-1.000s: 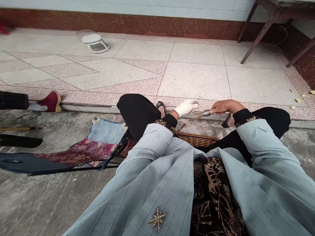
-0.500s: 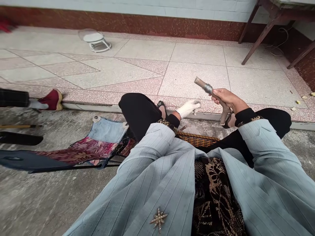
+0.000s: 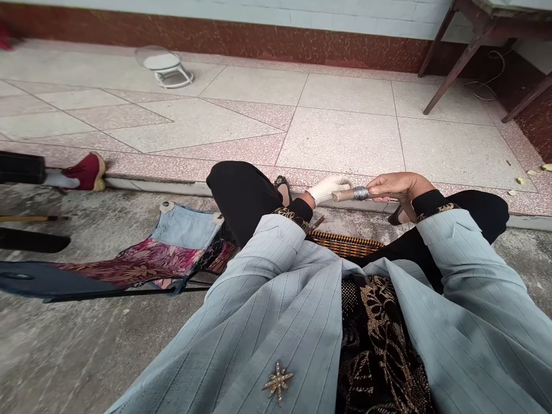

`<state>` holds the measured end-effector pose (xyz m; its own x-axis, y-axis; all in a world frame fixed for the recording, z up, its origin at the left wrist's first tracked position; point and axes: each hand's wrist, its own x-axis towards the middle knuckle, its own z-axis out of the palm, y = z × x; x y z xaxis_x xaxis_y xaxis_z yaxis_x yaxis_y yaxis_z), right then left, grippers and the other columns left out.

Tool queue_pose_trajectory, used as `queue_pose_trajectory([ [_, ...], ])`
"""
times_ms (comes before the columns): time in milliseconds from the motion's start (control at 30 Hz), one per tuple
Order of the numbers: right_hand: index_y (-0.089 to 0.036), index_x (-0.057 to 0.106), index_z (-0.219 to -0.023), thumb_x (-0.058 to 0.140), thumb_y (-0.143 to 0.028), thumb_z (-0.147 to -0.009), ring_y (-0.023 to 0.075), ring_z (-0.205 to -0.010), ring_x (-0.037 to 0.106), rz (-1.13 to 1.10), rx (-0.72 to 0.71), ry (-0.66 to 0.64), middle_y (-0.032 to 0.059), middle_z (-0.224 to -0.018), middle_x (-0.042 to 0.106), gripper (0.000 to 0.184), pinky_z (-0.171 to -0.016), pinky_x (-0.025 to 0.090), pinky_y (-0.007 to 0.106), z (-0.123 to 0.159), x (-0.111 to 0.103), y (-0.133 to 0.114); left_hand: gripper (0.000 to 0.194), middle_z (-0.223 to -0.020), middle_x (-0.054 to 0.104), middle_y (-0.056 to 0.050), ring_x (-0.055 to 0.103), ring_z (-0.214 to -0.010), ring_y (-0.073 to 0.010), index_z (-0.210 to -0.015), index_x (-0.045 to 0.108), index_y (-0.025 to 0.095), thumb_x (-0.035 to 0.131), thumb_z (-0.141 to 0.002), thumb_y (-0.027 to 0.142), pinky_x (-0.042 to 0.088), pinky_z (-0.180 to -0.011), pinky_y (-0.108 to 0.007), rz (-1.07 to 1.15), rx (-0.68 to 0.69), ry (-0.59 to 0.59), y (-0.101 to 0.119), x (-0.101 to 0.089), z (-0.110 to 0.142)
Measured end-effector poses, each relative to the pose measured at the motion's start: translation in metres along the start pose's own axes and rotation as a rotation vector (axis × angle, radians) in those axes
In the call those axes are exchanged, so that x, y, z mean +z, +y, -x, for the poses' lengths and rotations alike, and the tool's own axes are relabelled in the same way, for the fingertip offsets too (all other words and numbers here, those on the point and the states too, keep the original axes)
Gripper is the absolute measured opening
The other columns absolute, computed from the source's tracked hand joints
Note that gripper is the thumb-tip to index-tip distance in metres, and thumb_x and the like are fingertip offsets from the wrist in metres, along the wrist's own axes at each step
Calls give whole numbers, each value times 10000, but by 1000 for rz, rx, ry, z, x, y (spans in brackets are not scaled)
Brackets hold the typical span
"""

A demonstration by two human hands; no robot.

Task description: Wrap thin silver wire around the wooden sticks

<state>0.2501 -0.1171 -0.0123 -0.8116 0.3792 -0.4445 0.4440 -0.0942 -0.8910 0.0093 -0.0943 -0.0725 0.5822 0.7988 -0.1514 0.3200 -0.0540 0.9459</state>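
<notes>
My right hand is closed around a wooden stick, which lies nearly level and points left. Silver wire is wound in a coil around the stick, just beyond my fingertips. My left hand wears a white knitted glove and sits by the stick's free end. Its fingers are curled and partly hidden behind that end; whether they touch it or pinch something thin does not show. Below my hands, between my legs, a woven orange-and-black wicker piece is partly visible.
To my left stands a low folding chair with denim and floral fabric. Another person's red shoe rests near the step edge. A small white stool is on the tiled floor, and a wooden table stands at the back right.
My right hand has lowered the stick and swung it from a slant to nearly level. Its free end now lies beside my gloved left hand, which has hardly moved.
</notes>
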Motion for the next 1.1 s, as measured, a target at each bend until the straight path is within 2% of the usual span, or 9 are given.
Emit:
queue_pose_trajectory([
  [133, -161, 528, -702, 606, -610, -872, 79, -525, 397, 141, 162, -85, -42, -595, 467, 487, -554, 332, 237, -10, -4, 14, 149, -571, 543, 38, 448, -479, -83, -814, 660, 144, 552, -819, 246, 321, -494, -207, -165, 92, -79, -6, -2, -3],
  [200, -165, 523, -682, 591, -590, -886, 90, -517, 404, 266, 295, -47, -32, -578, 475, 477, -554, 335, 250, -16, -6, 19, 161, -553, 519, 41, 448, -465, -86, -817, 655, 150, 536, -831, 257, 317, -485, -211, -254, 134, -107, -9, -2, -3],
  [267, -169, 526, -675, 577, -545, -910, 101, -509, 413, 416, 413, 67, -18, -563, 486, 447, -549, 330, 261, -22, -8, 22, 142, -553, 517, 40, 457, -463, -84, -804, 646, 152, 551, -827, 255, 318, -478, -209, -267, 144, -129, -10, 0, -2],
  [367, -170, 555, -718, 582, -482, -925, 118, -525, 443, 570, 499, 393, 6, -580, 514, 376, -550, 325, 274, -27, -11, 20, 138, -548, 499, 46, 464, -459, -78, -829, 614, 148, 520, -866, 243, 349, -482, -202, -102, 104, -146, -11, 4, -2],
  [467, -160, 563, -789, 577, -463, -936, 119, -536, 446, 395, 409, 732, 23, -629, 527, 338, -534, 338, 271, -24, -14, 14, 130, -549, 490, 55, 474, -450, -70, -870, 562, 154, 463, -917, 225, 361, -475, -189, 94, 61, -125, -10, 5, -3],
  [567, -151, 555, -901, 524, -485, -968, 98, -523, 420, -37, 86, 867, 14, -666, 508, 342, -495, 354, 241, -13, -16, 5, 129, -551, 496, 53, 481, -445, -64, -886, 550, 153, 455, -940, 223, 349, -456, -179, 144, 68, -116, -8, 3, -4],
  [667, -151, 549, -953, 570, -549, -930, 81, -511, 405, -289, -203, 802, -5, -670, 479, 399, -458, 352, 207, -1, -14, -3, 107, -528, 446, 71, 431, -429, -57, -872, 546, 152, 462, -932, 181, 363, -459, -178, 159, 53, -82, -6, 1, -4],
  [767, -147, 571, -943, 669, -589, -846, 73, -507, 415, -321, -320, 685, -14, -664, 477, 464, -441, 352, 193, 4, -11, -7, 87, -539, 426, 75, 401, -435, -58, -861, 546, 155, 472, -905, 139, 368, -453, -181, 110, 14, 3, -4, -2, -3],
  [1100, -125, 578, -877, 642, -566, -884, 58, -533, 432, -141, -300, 190, -10, -688, 516, 445, -508, 361, 202, 6, -2, -2, 108, -578, 507, 26, 450, -509, -81, -754, 577, 145, 501, -830, 130, 331, -517, -212, -175, 50, 205, -14, -12, -16],
])
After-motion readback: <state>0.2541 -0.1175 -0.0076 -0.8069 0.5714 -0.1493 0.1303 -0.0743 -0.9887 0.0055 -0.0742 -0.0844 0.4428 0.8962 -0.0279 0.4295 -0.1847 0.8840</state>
